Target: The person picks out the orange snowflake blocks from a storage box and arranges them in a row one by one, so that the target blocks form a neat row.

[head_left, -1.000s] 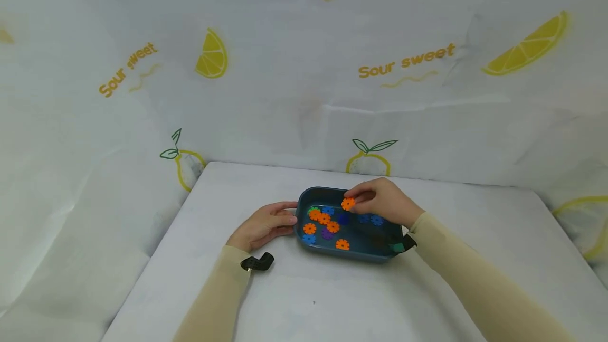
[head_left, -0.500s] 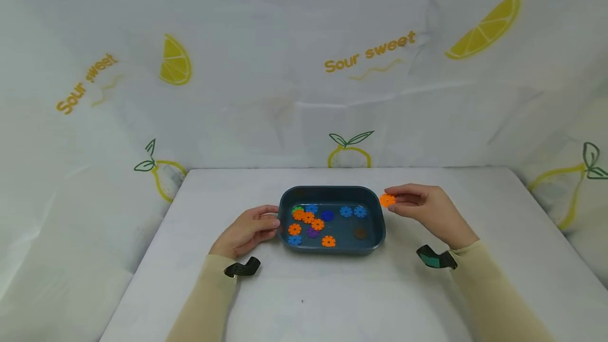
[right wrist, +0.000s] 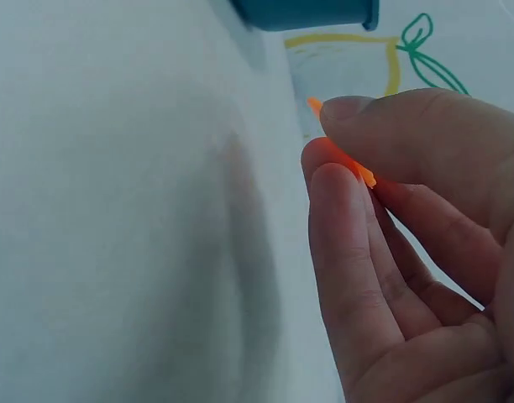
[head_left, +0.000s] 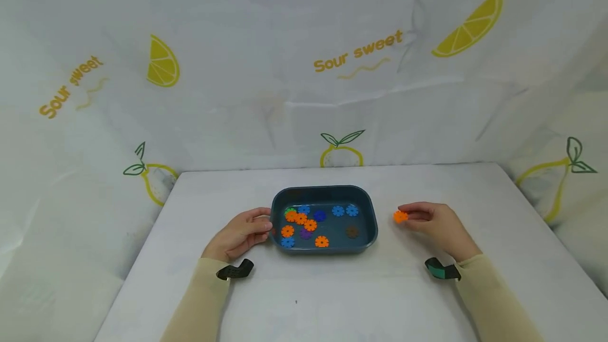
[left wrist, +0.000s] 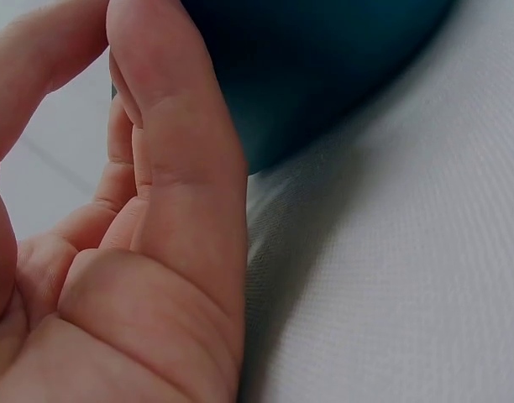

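A dark teal tray (head_left: 328, 252) sits on the white table, holding several notched plastic snowflake discs in orange, blue, green, purple and brown. Most are gathered toward its left side, such as an orange snowflake disc (head_left: 321, 241). My left hand (head_left: 239, 234) holds the tray's left end, thumb and fingers at its wall (left wrist: 324, 75); the far fingertips are partly hidden. Right of the tray, my right hand (head_left: 439, 226) pinches one orange snowflake disc (head_left: 400, 216) between thumb and fingers. In the right wrist view this disc (right wrist: 314, 107) appears edge-on, over the table.
The white table (head_left: 332, 300) reaches back to an upright white sheet (head_left: 228, 115) printed with lemons and lettering. Black wrist devices (head_left: 235, 269) are worn on both wrists, over beige sleeves (head_left: 195, 300).
My right hand has carried the orange disc out from over the tray to the right, and down toward the table. My left hand has stayed at the tray's left end. The head view has shifted.
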The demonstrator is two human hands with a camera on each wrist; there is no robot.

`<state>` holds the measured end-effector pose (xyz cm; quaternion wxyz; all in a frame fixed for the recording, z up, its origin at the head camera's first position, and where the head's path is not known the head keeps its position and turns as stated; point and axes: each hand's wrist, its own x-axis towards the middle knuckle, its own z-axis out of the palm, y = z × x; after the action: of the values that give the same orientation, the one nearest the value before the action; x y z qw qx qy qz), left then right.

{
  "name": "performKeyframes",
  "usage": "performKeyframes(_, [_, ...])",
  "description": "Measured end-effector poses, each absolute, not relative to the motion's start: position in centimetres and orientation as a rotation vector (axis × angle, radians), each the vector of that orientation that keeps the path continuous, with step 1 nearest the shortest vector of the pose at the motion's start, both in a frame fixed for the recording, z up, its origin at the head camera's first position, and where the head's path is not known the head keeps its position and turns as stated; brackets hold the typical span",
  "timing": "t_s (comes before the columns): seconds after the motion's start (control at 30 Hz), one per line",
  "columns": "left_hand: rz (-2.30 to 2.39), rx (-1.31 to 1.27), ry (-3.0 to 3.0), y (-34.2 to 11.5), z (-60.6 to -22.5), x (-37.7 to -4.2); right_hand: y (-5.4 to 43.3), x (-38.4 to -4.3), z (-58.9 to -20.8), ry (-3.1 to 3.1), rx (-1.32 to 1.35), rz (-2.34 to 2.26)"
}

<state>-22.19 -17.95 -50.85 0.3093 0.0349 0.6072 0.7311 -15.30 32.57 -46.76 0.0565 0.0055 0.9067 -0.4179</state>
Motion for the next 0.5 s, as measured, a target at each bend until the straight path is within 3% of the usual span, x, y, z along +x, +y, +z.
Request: performKeyframes(0.5, [1.969, 0.08, 1.555, -17.9, -50.2, -21.8, 31.3, -15.6, -48.1, 2.845, 0.005, -1.155])
